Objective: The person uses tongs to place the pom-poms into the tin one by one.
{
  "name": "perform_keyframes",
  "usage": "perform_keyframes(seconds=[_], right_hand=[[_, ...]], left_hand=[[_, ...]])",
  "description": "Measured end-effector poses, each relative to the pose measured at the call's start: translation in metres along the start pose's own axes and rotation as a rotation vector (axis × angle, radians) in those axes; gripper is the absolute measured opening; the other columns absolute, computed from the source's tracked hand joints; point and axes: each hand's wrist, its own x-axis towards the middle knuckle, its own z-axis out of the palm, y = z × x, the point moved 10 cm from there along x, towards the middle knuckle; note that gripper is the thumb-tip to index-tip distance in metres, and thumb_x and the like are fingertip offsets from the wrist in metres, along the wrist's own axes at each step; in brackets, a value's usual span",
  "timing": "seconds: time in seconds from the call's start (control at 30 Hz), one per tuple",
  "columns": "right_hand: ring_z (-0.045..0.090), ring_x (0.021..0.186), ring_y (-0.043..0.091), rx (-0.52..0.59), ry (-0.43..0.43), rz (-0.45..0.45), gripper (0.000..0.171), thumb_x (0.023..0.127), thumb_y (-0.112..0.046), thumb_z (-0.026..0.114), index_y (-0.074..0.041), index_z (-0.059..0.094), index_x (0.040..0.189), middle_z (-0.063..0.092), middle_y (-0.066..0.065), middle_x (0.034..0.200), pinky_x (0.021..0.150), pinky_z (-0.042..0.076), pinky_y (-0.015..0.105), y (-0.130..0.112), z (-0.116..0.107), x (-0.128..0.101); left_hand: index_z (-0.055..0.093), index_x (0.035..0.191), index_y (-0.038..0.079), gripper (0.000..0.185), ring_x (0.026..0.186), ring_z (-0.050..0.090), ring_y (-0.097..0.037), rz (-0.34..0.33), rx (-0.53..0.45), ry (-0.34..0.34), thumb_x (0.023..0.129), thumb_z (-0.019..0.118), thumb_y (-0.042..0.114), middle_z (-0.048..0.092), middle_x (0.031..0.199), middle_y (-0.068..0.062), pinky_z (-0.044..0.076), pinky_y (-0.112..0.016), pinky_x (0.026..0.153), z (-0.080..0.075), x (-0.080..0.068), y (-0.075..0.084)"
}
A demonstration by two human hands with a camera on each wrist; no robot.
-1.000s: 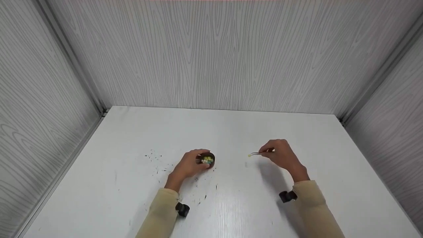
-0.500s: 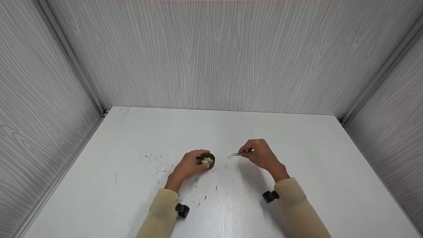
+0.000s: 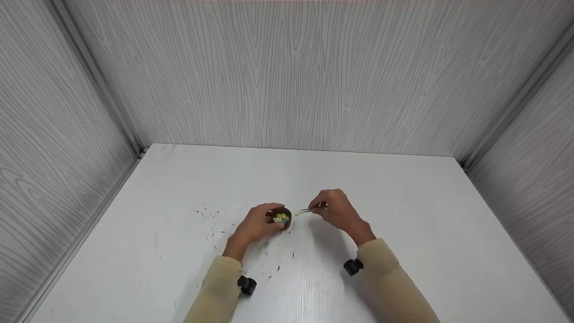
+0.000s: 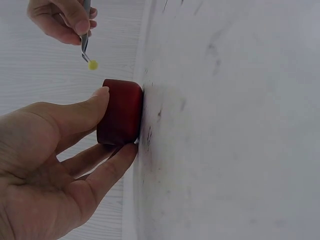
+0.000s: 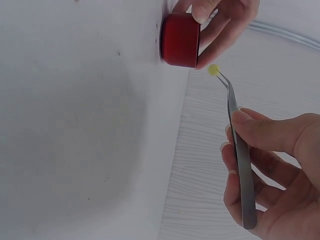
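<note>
On the white bench (image 3: 403, 215) stands a small red-brown cup (image 3: 283, 214), low and round, and inside it lie many little beads (image 3: 281, 218) in yellow, white and blue-green colours. The left hand (image 3: 256, 223) holds this cup from its left side: in the left wrist view the thumb lies on the top of the cup wall (image 4: 120, 120) and the other fingers (image 4: 107, 172) curl under and around it, so the grip is closed around the cup, which sits on the bench surface. The right hand (image 3: 335, 210) is just to the right of the cup and pinches thin metal tweezers (image 3: 308, 210) between the thumb and the fingers; in the right wrist view the tweezers (image 5: 239, 155) run along the fingers (image 5: 260, 131), and the grip on them is firm. At the tip of the tweezers is caught one small yellow bead (image 5: 214, 70). This bead (image 3: 297, 213) is in the air, just beside the right rim of the cup and a little above it, not touching the cup; the left wrist view shows it (image 4: 93, 64) close to the cup edge. Around the cup, mostly to the left and in front of it, small dark specks (image 3: 210, 215) are scattered on the bench. Both forearms wear beige sleeves (image 3: 219, 287), and grey panels with wood grain (image 3: 287, 72) close the bench on three sides.
</note>
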Motion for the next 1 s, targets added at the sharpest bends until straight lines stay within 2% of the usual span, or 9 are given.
perform_keyframes(seconds=[0.27, 0.5, 1.0], right_hand=[[0.074, 0.086, 0.022, -0.008, -0.008, 0.003, 0.014, 0.088, 0.007, 0.075, -0.004, 0.083, 0.092, 0.077, 0.012, 0.091, 0.077, 0.063, 0.036, -0.008, 0.014, 0.006], [0.071, 0.083, 0.020, -0.020, -0.015, 0.011, 0.014, 0.089, 0.005, 0.075, -0.005, 0.083, 0.093, 0.076, 0.010, 0.090, 0.076, 0.063, 0.037, -0.013, 0.024, 0.010], [0.072, 0.085, 0.021, -0.042, -0.019, -0.009, 0.013, 0.090, 0.004, 0.075, -0.004, 0.083, 0.094, 0.077, 0.010, 0.089, 0.076, 0.063, 0.037, -0.011, 0.036, 0.016]], left_hand=[[0.061, 0.142, 0.005, 0.050, 0.131, 0.061, -0.041, -0.007, 0.007, -0.002, 0.094, 0.074, 0.006, 0.060, 0.144, -0.021, 0.050, -0.053, 0.111, 0.000, 0.000, -0.003], [0.061, 0.143, 0.009, 0.051, 0.135, 0.058, -0.039, -0.018, 0.035, -0.005, 0.094, 0.075, 0.010, 0.059, 0.146, -0.018, 0.048, -0.053, 0.113, 0.001, 0.000, -0.004], [0.061, 0.142, 0.008, 0.049, 0.136, 0.057, -0.039, 0.007, 0.043, -0.006, 0.095, 0.074, 0.010, 0.060, 0.145, -0.018, 0.047, -0.054, 0.114, 0.000, 0.002, -0.002]])
